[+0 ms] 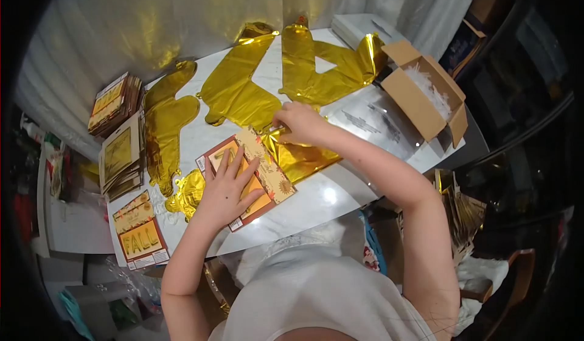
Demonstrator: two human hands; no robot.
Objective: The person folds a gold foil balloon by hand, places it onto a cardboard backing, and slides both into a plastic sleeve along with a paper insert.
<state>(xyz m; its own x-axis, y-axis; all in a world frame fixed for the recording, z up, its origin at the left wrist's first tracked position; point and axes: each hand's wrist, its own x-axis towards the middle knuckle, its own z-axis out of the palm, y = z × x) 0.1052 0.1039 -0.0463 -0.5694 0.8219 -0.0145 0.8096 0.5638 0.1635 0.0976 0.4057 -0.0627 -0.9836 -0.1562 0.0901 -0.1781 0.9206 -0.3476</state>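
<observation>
My left hand point(228, 189) lies with fingers spread on an orange and cream printed package point(267, 171) near the table's front. Beyond it, my right hand point(298, 124) has its fingers bent together at the edge of a folded gold foil piece point(307, 157); what they grip is too small to make out. Flat gold foil letter balloons lie behind: one at the left point(164, 128), one in the middle point(240, 86), one at the right point(328, 67). A crumpled gold foil bundle point(187, 192) sits left of my left hand.
An open cardboard box point(420, 107) with white shreds stands at the right, beside a clear plastic sheet point(371, 125). Stacked packages point(112, 104) and gold-windowed cards point(120, 152) are at the left, with a FALL package point(140, 231) at the front left corner.
</observation>
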